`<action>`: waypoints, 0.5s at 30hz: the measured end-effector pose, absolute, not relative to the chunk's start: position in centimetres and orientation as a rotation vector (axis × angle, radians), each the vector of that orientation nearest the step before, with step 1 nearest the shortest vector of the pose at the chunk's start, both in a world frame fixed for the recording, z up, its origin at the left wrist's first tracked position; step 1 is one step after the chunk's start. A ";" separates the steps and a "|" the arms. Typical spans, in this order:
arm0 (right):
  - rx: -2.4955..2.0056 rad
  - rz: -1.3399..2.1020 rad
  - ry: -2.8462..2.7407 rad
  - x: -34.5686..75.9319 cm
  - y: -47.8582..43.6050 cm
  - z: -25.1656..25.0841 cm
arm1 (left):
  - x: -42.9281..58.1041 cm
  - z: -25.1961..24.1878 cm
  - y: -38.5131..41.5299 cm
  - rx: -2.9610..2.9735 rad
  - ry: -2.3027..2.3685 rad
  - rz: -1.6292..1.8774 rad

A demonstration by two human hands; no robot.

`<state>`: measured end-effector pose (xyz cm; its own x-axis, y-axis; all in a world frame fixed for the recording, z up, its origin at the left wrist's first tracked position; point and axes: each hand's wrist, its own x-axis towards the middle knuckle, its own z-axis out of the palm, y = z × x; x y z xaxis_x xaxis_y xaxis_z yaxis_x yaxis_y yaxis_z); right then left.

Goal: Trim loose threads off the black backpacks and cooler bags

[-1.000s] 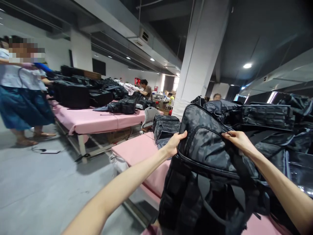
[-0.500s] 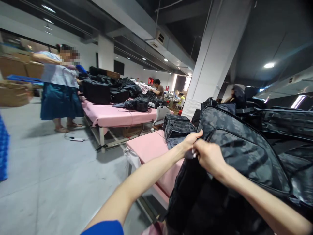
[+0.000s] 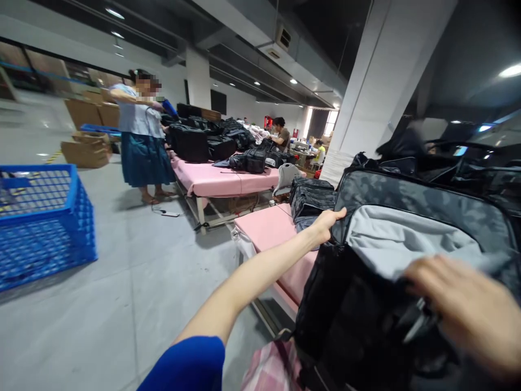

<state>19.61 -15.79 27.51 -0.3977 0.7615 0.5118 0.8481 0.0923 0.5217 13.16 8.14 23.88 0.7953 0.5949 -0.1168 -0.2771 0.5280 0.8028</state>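
Observation:
A dark camouflage backpack (image 3: 366, 320) stands in front of me at the right, its front pocket unzipped and folded down. Pale grey lining (image 3: 407, 233) shows inside that opening. My left hand (image 3: 325, 225) is closed on the bag's upper left edge, thumb on top. Blurred by motion, my right hand (image 3: 464, 309) curls over the lowered front of the pocket. Under its palm a slim shiny metal tool (image 3: 417, 323) pokes out; its exact kind is not clear.
Pink-covered tables (image 3: 228, 182) carry piles of dark bags (image 3: 191, 141). A blue plastic crate (image 3: 44, 228) sits on the floor at left. One co-worker (image 3: 142, 130) stands by the far table. A white pillar (image 3: 366, 98) rises behind the backpack; more bags (image 3: 311, 198) lie beside it.
The pocket's front has come open and the grey lining now shows. My right hand has moved right and down, away from my left hand. The view has turned left, bringing in the crate.

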 end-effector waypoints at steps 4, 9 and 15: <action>-1.822 -0.751 -2.125 14.8 -17.8 20.1 | 13.4 24.0 7.7 0.984 0.413 0.508; -1.870 -0.526 -1.953 14.0 -17.3 18.1 | 11.8 25.7 5.2 1.781 0.408 1.276; -1.930 -0.573 -2.012 14.2 -16.9 18.0 | 14.4 24.6 1.3 2.452 -0.284 0.590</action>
<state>14.18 -16.93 18.02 -0.0569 0.8795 0.4725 0.9965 0.0210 0.0810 14.41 1.34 24.58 0.8785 -0.0653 0.4733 -0.3293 -0.8006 0.5006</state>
